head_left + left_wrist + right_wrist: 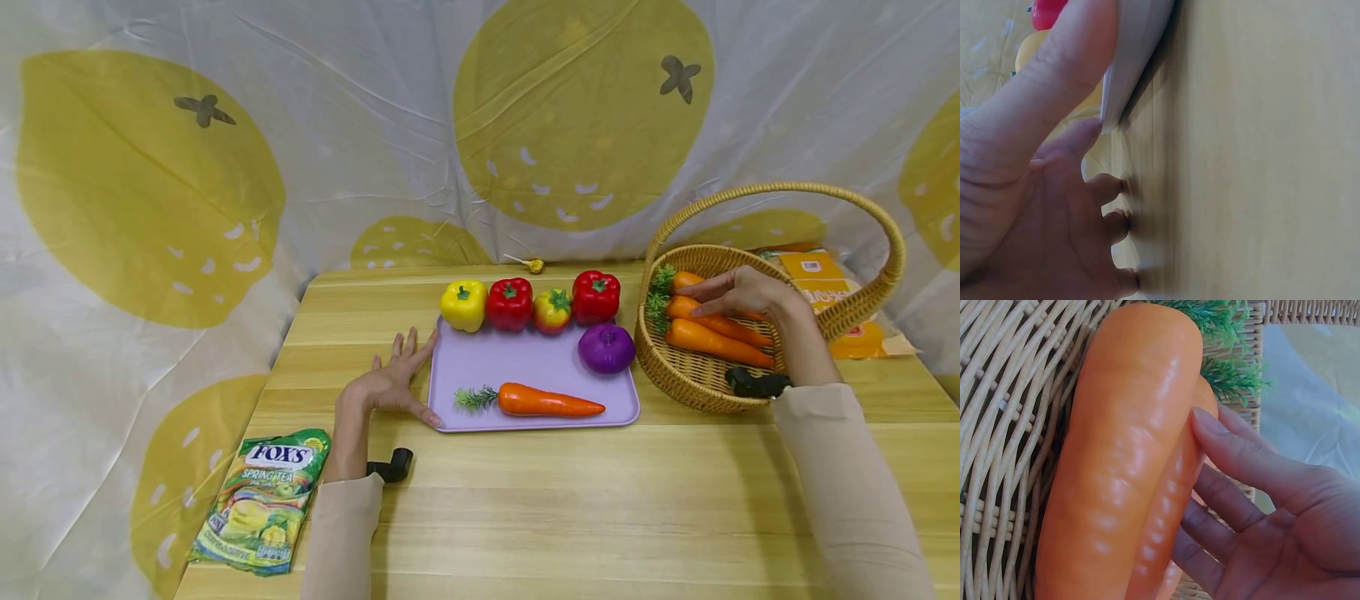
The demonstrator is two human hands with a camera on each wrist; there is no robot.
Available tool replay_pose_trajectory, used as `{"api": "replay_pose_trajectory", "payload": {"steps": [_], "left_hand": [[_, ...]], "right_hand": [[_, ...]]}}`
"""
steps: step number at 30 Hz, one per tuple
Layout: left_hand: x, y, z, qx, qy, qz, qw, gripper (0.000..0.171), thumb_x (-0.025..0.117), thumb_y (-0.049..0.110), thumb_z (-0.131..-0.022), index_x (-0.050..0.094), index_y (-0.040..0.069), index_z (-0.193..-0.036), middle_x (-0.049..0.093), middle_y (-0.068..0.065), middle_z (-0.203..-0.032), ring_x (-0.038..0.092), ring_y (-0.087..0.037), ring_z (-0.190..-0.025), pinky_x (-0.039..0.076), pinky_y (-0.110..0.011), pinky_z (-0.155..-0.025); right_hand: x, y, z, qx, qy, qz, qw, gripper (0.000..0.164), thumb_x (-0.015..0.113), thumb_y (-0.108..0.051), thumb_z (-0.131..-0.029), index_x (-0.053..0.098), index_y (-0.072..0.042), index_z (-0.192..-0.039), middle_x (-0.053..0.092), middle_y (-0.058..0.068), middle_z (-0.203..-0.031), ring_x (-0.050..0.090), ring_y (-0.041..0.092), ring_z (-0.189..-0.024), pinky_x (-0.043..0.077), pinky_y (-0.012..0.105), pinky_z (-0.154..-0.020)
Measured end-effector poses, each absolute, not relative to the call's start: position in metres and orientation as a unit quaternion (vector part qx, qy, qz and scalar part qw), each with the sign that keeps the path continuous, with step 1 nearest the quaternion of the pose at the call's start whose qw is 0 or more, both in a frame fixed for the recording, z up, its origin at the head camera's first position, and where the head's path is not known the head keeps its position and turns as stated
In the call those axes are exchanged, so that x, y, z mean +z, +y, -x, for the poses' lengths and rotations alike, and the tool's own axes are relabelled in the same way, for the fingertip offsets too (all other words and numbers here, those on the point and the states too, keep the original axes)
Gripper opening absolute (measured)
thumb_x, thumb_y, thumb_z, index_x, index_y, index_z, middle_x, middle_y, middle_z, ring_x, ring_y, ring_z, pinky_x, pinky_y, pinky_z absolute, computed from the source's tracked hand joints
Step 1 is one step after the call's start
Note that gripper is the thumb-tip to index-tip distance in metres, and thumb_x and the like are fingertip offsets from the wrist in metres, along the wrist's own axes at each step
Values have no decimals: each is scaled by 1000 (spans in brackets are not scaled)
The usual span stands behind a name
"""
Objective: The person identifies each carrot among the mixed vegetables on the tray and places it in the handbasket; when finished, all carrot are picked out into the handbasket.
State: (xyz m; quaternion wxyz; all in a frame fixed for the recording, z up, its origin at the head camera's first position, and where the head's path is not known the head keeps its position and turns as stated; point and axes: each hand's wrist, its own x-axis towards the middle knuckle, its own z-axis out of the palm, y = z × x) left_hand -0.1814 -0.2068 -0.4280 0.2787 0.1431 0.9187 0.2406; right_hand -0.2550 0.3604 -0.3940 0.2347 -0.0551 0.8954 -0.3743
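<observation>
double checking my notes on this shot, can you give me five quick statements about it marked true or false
1. The right hand touches a carrot in the basket. True.
2. The left hand touches the tray. True.
3. The tray is green. False: it is pale purple.
4. The FOX'S bag lies left of the tray. True.
5. The basket stands left of the tray. False: it stands to its right.

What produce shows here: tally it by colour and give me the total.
Orange: 4 (1 carrot on the tray, 3 carrots in the basket)
Red: 2 peppers
Yellow: 1 pepper
Purple: 1 onion
Red and yellow: 1 round piece
Total: 9 visible
</observation>
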Motion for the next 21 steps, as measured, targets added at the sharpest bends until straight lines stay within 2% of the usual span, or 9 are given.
{"api": "replay_pose_trajectory", "payload": {"steps": [3,6,7,9,12,14,16,19,21], "left_hand": [[-428,-207,181,241,919,-142,277,148,96,49,-65,-9,25,-167,-25,-22,-170,-25,-44,-157,-13,-77,-119],[-428,-208,182,244,919,-142,277,148,96,50,-65,-9,25,-167,-25,-22,-170,-25,-45,-157,-13,-78,-119],[-429,-208,182,244,919,-142,277,148,96,50,-65,-9,25,-167,-25,-22,-170,-25,-45,-157,-13,-78,-119],[-429,-208,182,244,919,-142,276,148,96,50,-65,-9,25,-167,-26,-21,-170,-25,-45,-157,-13,-78,-119],[-430,-208,182,245,918,-143,277,147,96,49,-66,-9,25,-167,-26,-21,-170,-26,-44,-157,-14,-78,-119],[-429,-208,181,245,918,-142,277,147,96,50,-66,-8,25,-167,-26,-21,-170,-25,-44,-157,-14,-78,-119],[-429,-208,181,245,918,-142,277,147,96,50,-66,-8,25,-167,-26,-21,-170,-26,-44,-157,-14,-78,-119],[-428,-208,180,244,919,-141,277,147,96,50,-66,-8,26,-167,-26,-20,-170,-26,-43,-157,-14,-77,-119],[-428,-207,180,244,918,-142,278,147,96,50,-66,-8,26,-167,-25,-20,-170,-26,-43,-157,-14,-77,-119]], "right_hand": [[-394,361,255,-382,891,46,241,52,79,-20,-92,62,-2,-138,65,21,-139,65,20,-122,54,13,-84],[-393,362,256,-394,884,36,247,49,79,-20,-93,64,-4,-137,68,13,-138,65,-5,-104,58,20,-86],[-393,362,256,-398,883,32,249,49,78,-20,-93,65,-4,-137,71,7,-135,64,-9,-99,59,21,-86],[-390,361,255,-410,876,24,253,47,77,-19,-94,65,-3,-137,75,-1,-127,65,-11,-95,61,23,-86],[-382,362,252,-386,891,28,239,48,77,-25,-94,66,-4,-137,76,0,-125,68,-7,-93,62,26,-85],[-375,364,248,-363,901,37,233,50,75,-28,-96,64,-4,-139,75,9,-127,73,5,-97,63,31,-87],[-368,365,243,-322,919,51,221,55,72,-35,-98,61,-4,-143,68,20,-137,73,19,-108,61,40,-92],[-358,367,235,-295,928,75,215,59,63,-40,-103,54,-3,-149,60,27,-145,59,45,-130,52,59,-102],[-351,366,227,-285,933,90,203,60,60,-43,-104,53,-6,-151,55,28,-149,50,52,-136,46,68,-104]]}}
